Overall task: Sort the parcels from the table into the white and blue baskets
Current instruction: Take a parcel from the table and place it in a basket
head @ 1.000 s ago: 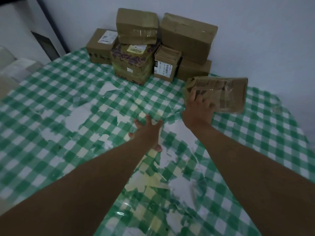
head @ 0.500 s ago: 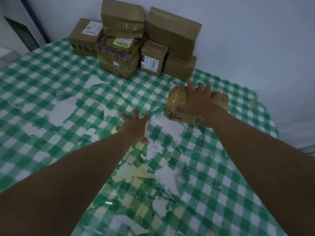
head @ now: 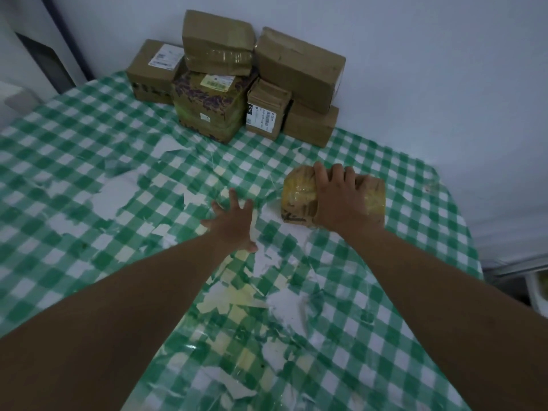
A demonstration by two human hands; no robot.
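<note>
Toward the worktop's right edge, the right hand [head: 341, 200] lies over a brown parcel [head: 299, 194] wrapped in yellowish tape, fingers curled over its far side so the grip holds it from above while the parcel sits on the cloth. Beside it, nearer the middle, the left hand [head: 234, 223] rests flat on the worktop [head: 89, 173], fingers straight and spread, holding nothing, a little apart from the parcel. A green-and-white checked cloth [head: 415, 292] covers the worktop, its print worn away in white and yellowish patches around the hands. At the far edge, against the wall, stands a stack of boxes [head: 234, 81]: a printed box [head: 207, 111] in front, a small labelled box [head: 267, 109] just to its right, plain brown ones behind and on top. No basket can be made out for certain.
</note>
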